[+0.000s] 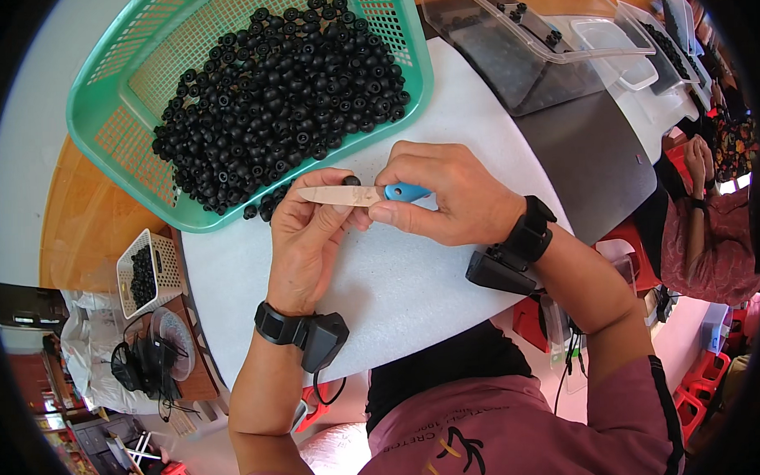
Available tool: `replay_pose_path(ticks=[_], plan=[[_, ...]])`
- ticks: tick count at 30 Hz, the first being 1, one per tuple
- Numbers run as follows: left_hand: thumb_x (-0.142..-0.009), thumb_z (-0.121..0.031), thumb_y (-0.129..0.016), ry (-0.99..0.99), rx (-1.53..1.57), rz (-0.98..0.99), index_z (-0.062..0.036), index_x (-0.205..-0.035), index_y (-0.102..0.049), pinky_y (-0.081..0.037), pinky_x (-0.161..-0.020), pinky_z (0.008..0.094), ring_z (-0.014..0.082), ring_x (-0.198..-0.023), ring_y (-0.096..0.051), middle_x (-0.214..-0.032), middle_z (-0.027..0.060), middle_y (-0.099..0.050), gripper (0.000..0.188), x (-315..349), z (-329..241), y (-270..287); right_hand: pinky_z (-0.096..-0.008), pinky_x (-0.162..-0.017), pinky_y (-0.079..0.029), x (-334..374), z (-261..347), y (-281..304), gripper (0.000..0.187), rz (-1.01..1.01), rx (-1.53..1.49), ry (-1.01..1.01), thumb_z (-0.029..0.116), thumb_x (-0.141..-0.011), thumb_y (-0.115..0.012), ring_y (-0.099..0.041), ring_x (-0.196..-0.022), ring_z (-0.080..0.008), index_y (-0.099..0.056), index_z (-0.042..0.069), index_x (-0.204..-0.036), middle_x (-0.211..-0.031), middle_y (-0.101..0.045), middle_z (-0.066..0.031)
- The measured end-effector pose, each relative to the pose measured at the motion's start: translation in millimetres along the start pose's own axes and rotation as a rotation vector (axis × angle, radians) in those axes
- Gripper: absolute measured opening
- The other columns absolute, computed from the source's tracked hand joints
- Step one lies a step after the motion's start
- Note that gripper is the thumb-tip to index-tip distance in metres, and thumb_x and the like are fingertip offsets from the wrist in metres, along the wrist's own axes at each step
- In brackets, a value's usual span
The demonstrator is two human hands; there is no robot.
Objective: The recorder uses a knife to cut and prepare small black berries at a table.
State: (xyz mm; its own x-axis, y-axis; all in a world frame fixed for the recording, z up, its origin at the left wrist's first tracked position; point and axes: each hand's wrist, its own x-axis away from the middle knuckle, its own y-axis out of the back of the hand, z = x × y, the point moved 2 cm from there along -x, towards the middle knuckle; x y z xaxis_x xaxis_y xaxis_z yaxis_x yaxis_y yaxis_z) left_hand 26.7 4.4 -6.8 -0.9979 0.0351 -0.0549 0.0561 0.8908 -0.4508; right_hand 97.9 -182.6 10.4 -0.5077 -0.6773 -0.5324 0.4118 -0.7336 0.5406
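My right hand (450,193) is closed round the blue handle of a small knife (337,195), whose blade points left across my left fingers. In my left hand (309,232) a small round black part (351,181) is pinched by the fingertips, right behind the blade. Both hands are held above the white padded tabletop (399,295). Just beyond them stands a green plastic basket (253,210) heaped with small round black parts (283,98). A few more of these parts lie outside the basket's near rim, close to my left hand.
Back right stands a clear plastic bin (516,57) with a few black pieces, near a white tray (616,53). A small white basket (157,270) of black parts is at the left, above a black cabled device (133,363). Another person (706,226) sits at the far right.
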Motion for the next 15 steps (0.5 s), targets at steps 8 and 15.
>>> replay_pose_path(ticks=[8, 15], plan=[[-0.092, -0.009, -0.063, -0.037, -0.014, 0.002, -0.0011, -0.115, -0.057, -0.050, -0.076, 0.0311, 0.0171, -0.083, -0.062, -0.102, 0.0105, -0.065, 0.024, 1.3, -1.7, -4.3, -0.0348, -0.062, -0.045, 0.9, 3.7, 0.0, 0.024, 0.049, -0.050, -0.039, 0.024, -0.088, -0.068, -0.057, -0.071, -0.0270, -0.064, 0.001, -0.093, -0.079, -0.059, -0.0112], [-0.093, -0.010, -0.062, 0.015, 0.078, 0.085, -0.0017, -0.111, -0.059, -0.049, -0.074, 0.0289, 0.0159, -0.079, -0.062, -0.095, 0.0092, -0.065, 0.020, 5.0, -7.8, -9.2, -0.0318, -0.062, -0.045, 0.8, -17.2, 8.1, 0.027, -0.053, 0.138, -0.301, 0.027, -0.089, -0.068, -0.056, -0.070, -0.0220, -0.064, 0.001, -0.094, -0.080, -0.059, -0.0109]])
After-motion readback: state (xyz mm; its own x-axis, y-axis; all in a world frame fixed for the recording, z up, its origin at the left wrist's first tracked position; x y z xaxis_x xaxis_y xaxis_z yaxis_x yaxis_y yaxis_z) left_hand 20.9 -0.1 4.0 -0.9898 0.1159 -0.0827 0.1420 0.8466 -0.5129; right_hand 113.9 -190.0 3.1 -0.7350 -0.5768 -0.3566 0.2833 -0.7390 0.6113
